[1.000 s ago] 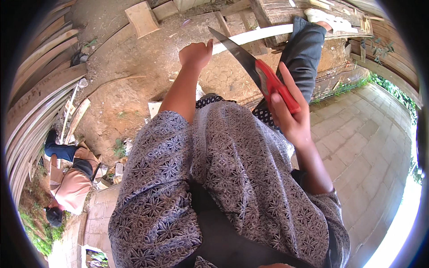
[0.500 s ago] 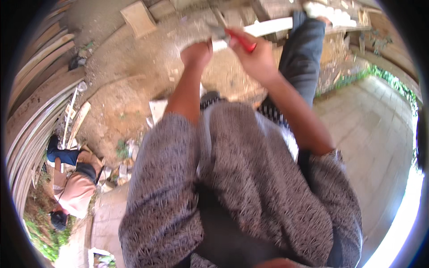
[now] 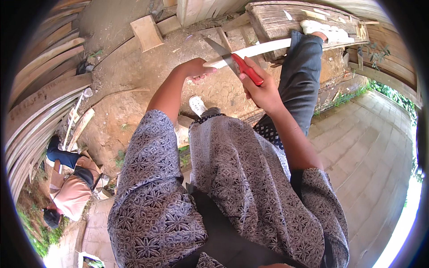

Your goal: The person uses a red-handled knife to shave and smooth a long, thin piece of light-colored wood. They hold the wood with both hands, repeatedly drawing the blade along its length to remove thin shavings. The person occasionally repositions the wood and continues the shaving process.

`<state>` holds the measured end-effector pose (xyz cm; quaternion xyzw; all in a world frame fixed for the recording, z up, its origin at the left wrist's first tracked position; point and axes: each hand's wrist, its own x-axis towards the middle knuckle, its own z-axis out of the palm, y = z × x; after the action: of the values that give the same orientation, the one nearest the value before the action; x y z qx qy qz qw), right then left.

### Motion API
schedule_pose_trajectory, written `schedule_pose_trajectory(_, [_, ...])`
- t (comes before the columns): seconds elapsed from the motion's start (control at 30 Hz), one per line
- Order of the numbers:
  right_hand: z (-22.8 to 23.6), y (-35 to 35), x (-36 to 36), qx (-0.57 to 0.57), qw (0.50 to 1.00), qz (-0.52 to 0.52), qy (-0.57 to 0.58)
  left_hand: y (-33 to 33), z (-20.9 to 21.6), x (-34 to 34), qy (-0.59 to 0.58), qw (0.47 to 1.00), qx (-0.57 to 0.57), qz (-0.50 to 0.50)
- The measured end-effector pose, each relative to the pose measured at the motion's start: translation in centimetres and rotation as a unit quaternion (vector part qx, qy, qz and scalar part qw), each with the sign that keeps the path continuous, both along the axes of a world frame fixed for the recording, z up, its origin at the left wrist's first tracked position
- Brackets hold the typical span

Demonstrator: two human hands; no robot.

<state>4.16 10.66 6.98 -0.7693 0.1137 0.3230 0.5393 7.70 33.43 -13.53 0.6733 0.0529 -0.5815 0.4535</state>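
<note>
My left hand [image 3: 195, 70] grips the near end of a long pale wooden strip [image 3: 268, 47]. That strip runs to the right and passes under my white right shoe [image 3: 319, 29], which rests on a thick weathered wooden bench [image 3: 279, 27]. My right hand [image 3: 263, 87] is wrapped around the red handle of a handsaw [image 3: 248, 70]. The grey blade crosses the strip at a slant close to my left hand, its tip pointing away to the far left. Whether the teeth bite into the wood I cannot tell.
Stacked boards [image 3: 44, 100] line the left side. A flat wooden piece [image 3: 146, 33] lies on the dirt ground ahead. Another person [image 3: 73, 190] bends over at the lower left. Paving [image 3: 362, 134] spreads on the right. Wood offcuts lie on the bench.
My right hand has drawn back toward me with the saw. The left hand has shifted slightly nearer. The view, blurred before, is now sharper, and my left shoe shows on the ground.
</note>
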Motion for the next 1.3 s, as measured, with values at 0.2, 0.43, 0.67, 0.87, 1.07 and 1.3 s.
schedule_pose_trajectory(0.2, [-1.2, 0.1, -1.7, -0.05, 0.988, -0.033, -0.144, -0.5, 1.0, -1.7, -0.338, 0.927, 0.153, -0.057])
schedule_pose_trajectory(0.43, [-0.6, -0.4, -2.6, -0.012, 0.988, -0.07, -0.138, -1.3, 2.8, -3.0, -0.352, 0.904, 0.226, -0.084])
schedule_pose_trajectory(0.67, [-2.2, -0.4, -6.2, -0.032, 0.972, -0.023, -0.231, -1.4, 3.9, -2.5, -0.337, 0.905, 0.236, -0.111])
schedule_pose_trajectory(0.87, [4.3, -2.6, -11.3, -0.047, 0.986, -0.039, -0.156, -1.3, 4.0, -1.9, -0.325, 0.91, 0.232, -0.115])
schedule_pose_trajectory(1.07, [11.2, -4.6, -11.6, -0.055, 0.992, -0.055, -0.099, -1.8, 3.2, -3.3, -0.369, 0.884, 0.26, -0.119])
schedule_pose_trajectory(1.3, [-0.6, -1.2, -5.2, -0.056, 0.978, -0.062, -0.19, -2.7, 2.4, -4.6, -0.389, 0.873, 0.281, -0.086])
